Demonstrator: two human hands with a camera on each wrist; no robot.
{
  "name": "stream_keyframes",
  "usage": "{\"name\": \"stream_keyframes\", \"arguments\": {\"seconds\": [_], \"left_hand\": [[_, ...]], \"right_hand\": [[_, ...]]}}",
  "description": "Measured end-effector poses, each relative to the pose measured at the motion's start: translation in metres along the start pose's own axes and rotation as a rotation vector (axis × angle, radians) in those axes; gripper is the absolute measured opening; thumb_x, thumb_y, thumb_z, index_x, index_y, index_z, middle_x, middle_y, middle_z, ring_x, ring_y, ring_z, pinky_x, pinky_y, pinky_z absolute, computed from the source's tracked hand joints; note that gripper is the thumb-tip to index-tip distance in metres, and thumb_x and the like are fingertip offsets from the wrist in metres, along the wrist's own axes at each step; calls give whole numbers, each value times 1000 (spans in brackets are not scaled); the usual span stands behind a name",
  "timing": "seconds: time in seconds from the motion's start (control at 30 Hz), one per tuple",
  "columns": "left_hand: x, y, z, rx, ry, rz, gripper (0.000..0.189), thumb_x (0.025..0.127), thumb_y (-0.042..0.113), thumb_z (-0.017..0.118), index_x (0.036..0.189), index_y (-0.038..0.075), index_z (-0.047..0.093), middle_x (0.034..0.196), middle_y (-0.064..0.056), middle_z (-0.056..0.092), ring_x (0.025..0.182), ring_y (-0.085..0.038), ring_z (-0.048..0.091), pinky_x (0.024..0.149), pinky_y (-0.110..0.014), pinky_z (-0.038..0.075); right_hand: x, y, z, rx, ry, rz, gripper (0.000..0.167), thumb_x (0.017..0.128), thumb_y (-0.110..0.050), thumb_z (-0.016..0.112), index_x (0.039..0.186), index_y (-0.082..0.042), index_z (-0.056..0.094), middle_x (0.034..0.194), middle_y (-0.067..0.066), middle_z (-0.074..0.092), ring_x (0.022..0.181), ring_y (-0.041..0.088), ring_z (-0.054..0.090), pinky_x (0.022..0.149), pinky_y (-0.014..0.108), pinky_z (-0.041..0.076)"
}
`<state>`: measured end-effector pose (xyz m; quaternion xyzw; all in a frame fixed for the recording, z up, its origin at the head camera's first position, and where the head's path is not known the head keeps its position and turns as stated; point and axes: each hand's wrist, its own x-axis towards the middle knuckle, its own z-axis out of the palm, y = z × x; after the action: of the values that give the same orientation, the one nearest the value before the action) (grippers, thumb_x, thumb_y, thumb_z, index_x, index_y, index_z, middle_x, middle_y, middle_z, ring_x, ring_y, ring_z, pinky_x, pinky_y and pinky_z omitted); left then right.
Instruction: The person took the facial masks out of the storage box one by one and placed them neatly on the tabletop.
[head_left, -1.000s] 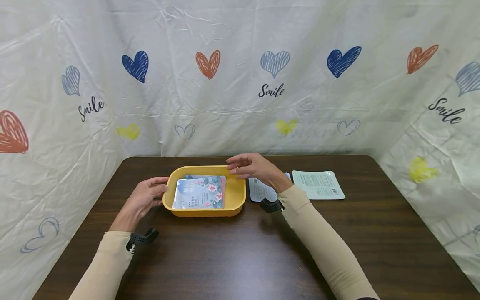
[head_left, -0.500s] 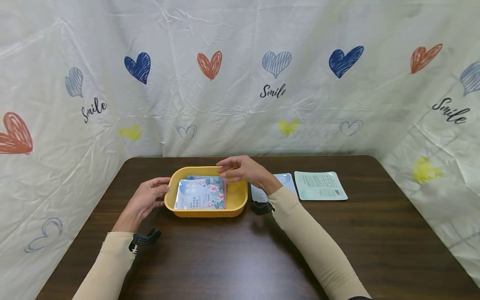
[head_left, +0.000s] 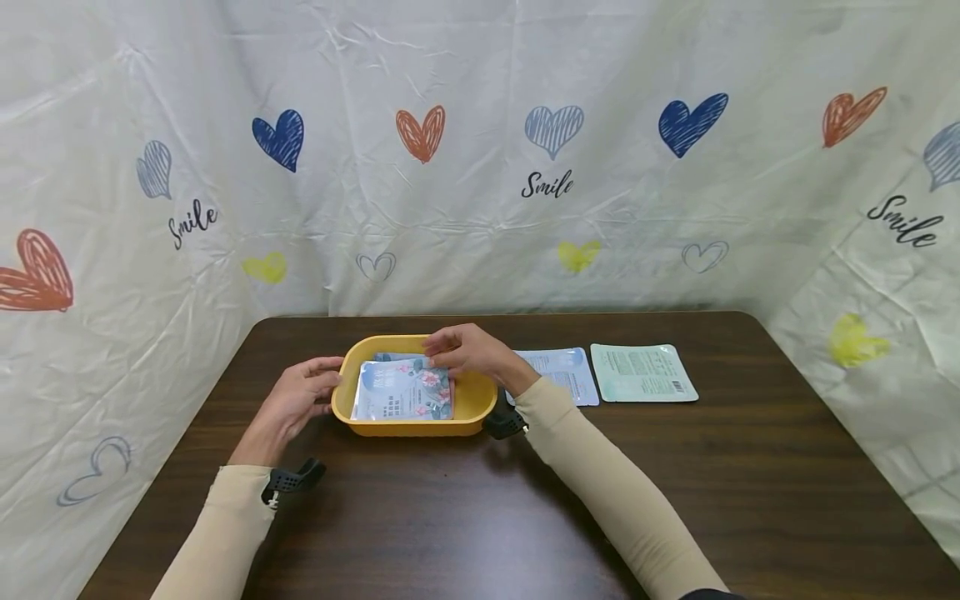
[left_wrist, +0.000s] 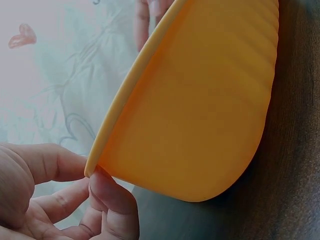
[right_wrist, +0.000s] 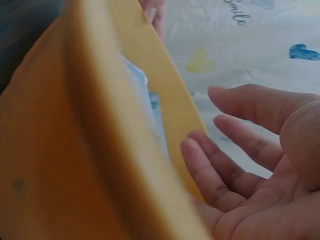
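Note:
A yellow plastic tray [head_left: 416, 428] stands toward the back of the table. Its left rim is pinched by my left hand [head_left: 298, 396]; thumb and finger meet at the rim in the left wrist view, where the tray's outer wall [left_wrist: 200, 105] shows. Inside lies a pale blue flat packet with pink flowers [head_left: 401, 390], overlapping others that are mostly hidden. My right hand [head_left: 474, 352] hovers over the tray's right part, its fingers loosely bent near the packets' upper right corner. The right wrist view shows nothing between thumb and fingers, and packet edges [right_wrist: 155, 117] beyond the rim.
Right of the tray lie a light blue flat packet [head_left: 566, 372], partly behind the right wrist, and a pale green one [head_left: 643, 372]. A white curtain with printed hearts [head_left: 450, 192] hangs behind the dark wooden table [head_left: 465, 517].
My right hand has moved left and slightly down, from the tray's right rim to over the packets. More of the light blue packet is uncovered. The left hand stays at the rim.

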<state>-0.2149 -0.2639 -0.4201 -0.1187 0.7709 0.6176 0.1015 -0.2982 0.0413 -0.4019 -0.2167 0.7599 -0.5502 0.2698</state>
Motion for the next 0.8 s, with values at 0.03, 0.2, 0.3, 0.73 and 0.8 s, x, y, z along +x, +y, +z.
{"name": "stream_keyframes", "arguments": {"seconds": [0.03, 0.2, 0.3, 0.73, 0.8], "left_hand": [[0, 0, 0, 0, 1, 1, 51, 103, 17, 58, 151, 7, 45, 144, -21, 50, 102, -25, 62, 77, -28, 57], [1, -2, 1, 5, 2, -3, 51, 103, 18, 58, 151, 7, 45, 144, -20, 50, 102, -25, 62, 78, -27, 57], [1, -3, 2, 5, 4, -7, 50, 103, 19, 58, 151, 7, 46, 144, -20, 50, 102, -25, 62, 78, -27, 57], [1, -2, 0, 5, 7, -7, 49, 104, 18, 56, 150, 8, 47, 145, -19, 49, 106, -27, 60, 80, -27, 57], [0, -2, 0, 8, 5, -6, 49, 104, 18, 56, 151, 7, 46, 146, -20, 49, 106, -28, 60, 81, -27, 57]], "right_hand": [[1, 1, 2, -13, -3, 7, 45, 96, -11, 69, 139, -1, 59, 138, 18, 62, 119, 27, 61, 103, 52, 50], [3, 4, 9, -39, -11, 17, 44, 95, -12, 71, 137, -2, 61, 138, 17, 62, 119, 24, 59, 102, 49, 50], [2, 5, 11, -41, 6, 7, 41, 95, -11, 71, 134, -3, 63, 136, 15, 63, 116, 24, 60, 100, 48, 52], [-12, 2, 13, -44, 142, -117, 32, 94, -1, 67, 126, -4, 70, 136, 8, 62, 127, 28, 54, 112, 45, 42], [-11, 2, 14, -27, 148, -105, 34, 95, 0, 67, 128, -4, 68, 137, 10, 62, 127, 28, 55, 110, 44, 45]]}}
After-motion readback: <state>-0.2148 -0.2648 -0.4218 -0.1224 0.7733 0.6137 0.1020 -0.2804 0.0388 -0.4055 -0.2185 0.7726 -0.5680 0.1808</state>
